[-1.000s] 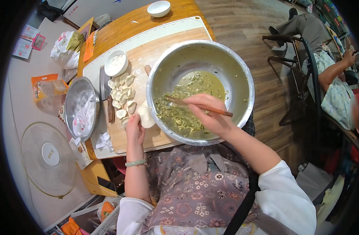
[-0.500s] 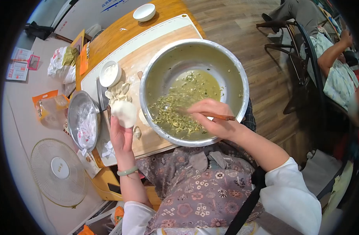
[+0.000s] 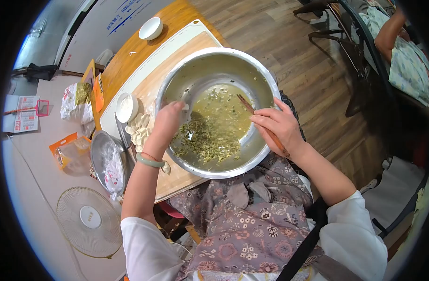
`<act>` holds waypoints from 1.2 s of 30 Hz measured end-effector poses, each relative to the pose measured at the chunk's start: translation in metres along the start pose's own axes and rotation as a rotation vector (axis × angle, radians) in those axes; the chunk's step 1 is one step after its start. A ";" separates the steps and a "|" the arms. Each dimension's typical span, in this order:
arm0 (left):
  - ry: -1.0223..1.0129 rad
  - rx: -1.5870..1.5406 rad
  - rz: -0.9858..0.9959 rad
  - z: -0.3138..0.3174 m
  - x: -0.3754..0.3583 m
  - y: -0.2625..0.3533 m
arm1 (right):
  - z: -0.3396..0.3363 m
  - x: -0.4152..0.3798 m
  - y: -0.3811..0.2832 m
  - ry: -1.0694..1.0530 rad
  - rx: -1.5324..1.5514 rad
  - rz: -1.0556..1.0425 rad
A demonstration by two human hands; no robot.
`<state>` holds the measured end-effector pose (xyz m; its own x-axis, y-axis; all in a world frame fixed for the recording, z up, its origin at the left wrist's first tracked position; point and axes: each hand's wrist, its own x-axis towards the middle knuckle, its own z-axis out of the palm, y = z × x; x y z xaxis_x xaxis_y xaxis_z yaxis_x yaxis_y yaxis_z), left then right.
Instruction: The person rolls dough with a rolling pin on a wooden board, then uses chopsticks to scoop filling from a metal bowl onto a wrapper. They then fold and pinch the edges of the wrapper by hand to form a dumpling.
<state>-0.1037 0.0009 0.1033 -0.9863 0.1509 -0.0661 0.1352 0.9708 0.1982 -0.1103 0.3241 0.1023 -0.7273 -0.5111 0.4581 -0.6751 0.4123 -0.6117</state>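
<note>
A large steel bowl point(image 3: 267, 75) of chopped green-yellow filling point(image 3: 210, 143) with liquid rests over the board's right side. My left hand point(image 3: 166, 124), with a green bangle at the wrist, is over the bowl's left edge, its fingers drawn together; a small whitish bit shows at the fingertips, and what they hold is unclear. At the right rim, my right hand point(image 3: 280, 125) grips brown chopsticks point(image 3: 246, 103), their tips raised above the filling. Folded dough pieces point(image 3: 139, 129) lie on the wooden board point(image 3: 177, 54), beside a small white bowl point(image 3: 127, 107) with white contents.
An empty white bowl point(image 3: 151, 28) stands on the table's far part. Left are a steel basin point(image 3: 96, 157) with plastic bags, an orange packet point(image 3: 69, 150) and a fan point(image 3: 90, 218). Another person's arm point(image 3: 390, 35) shows at the upper right beside a chair.
My left hand has moved up and right to the bowl's edge; the round dough sheet on it no longer shows. My right hand has drawn back to the right rim, lifting the chopsticks from the filling.
</note>
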 end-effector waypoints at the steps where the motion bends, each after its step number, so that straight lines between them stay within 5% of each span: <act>1: -0.086 0.078 0.001 0.005 -0.004 -0.001 | 0.002 -0.003 0.004 0.003 0.000 0.001; 3: -0.185 0.113 -0.083 0.013 -0.018 0.011 | 0.007 -0.008 0.009 0.006 0.010 0.004; 5: -0.507 0.096 -0.100 0.012 -0.034 0.032 | 0.011 -0.010 0.011 0.012 0.023 0.004; 7: -0.556 -0.114 -0.090 0.012 -0.048 0.040 | 0.014 -0.011 0.010 0.014 0.040 0.005; 9: -0.541 -0.137 -0.123 0.004 -0.047 0.029 | 0.014 -0.012 0.011 0.004 0.033 0.001; 11: -0.281 -0.605 -0.360 -0.017 -0.036 0.008 | 0.015 -0.012 0.010 -0.011 0.027 -0.011; 13: -0.146 -0.685 -0.426 -0.049 -0.021 0.004 | 0.015 -0.012 0.012 -0.009 0.017 -0.014; 17: 0.022 -0.168 -0.198 -0.061 -0.005 -0.011 | 0.017 -0.013 0.013 0.000 0.016 -0.012; 19: -0.015 0.311 0.349 -0.048 -0.006 -0.020 | 0.018 -0.012 0.014 0.048 0.031 -0.002; 20: -0.226 0.433 0.255 -0.039 -0.018 -0.011 | 0.018 -0.012 0.014 0.049 0.030 0.000; 21: -0.171 0.420 0.350 -0.024 -0.034 -0.014 | 0.018 -0.011 0.015 0.049 0.035 0.001; 23: -0.556 0.404 -0.012 -0.018 -0.051 0.023 | 0.017 -0.012 0.016 0.050 0.044 0.008; 24: -0.564 0.269 -0.052 -0.007 -0.066 0.025 | 0.015 -0.011 0.016 0.026 0.034 0.007; 28: -0.520 -0.074 -0.097 -0.019 -0.073 0.049 | 0.016 -0.010 0.017 -0.006 0.017 -0.006; 30: -0.353 -0.384 -0.369 -0.026 -0.056 0.029 | 0.017 -0.011 0.015 -0.008 0.020 -0.004; 32: -0.203 -0.626 -0.412 -0.043 -0.030 0.007 | 0.017 -0.011 0.014 -0.001 0.017 -0.001; 36: -0.051 -0.188 -0.257 -0.055 -0.002 0.011 | 0.019 -0.013 0.013 0.002 0.017 -0.004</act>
<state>-0.1051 0.0014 0.1595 -0.9792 -0.0813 -0.1857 -0.1425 0.9277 0.3452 -0.1074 0.3220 0.0765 -0.7249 -0.5113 0.4616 -0.6756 0.3972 -0.6211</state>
